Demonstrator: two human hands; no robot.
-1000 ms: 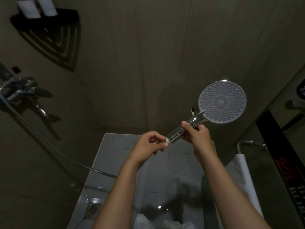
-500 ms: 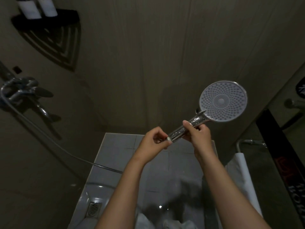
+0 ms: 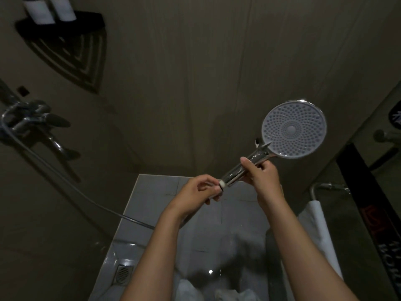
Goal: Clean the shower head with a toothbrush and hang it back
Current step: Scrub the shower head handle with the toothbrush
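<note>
Head view: right hand clenched round the chrome handle, shower head held up right of centre, nozzle face toward camera. Left hand pinches the handle's white end fitting (hose looks detached). No toothbrush visible; scrubbing probably next, needs a hand freed.

On the long black strip at the right edge, white capital letters are printed; only a fragment resembling "BOR" can be made out, the rest being cut off. The red emblem above them cannot be read. The white labels on the two bottles are too blurred to be read.
</note>
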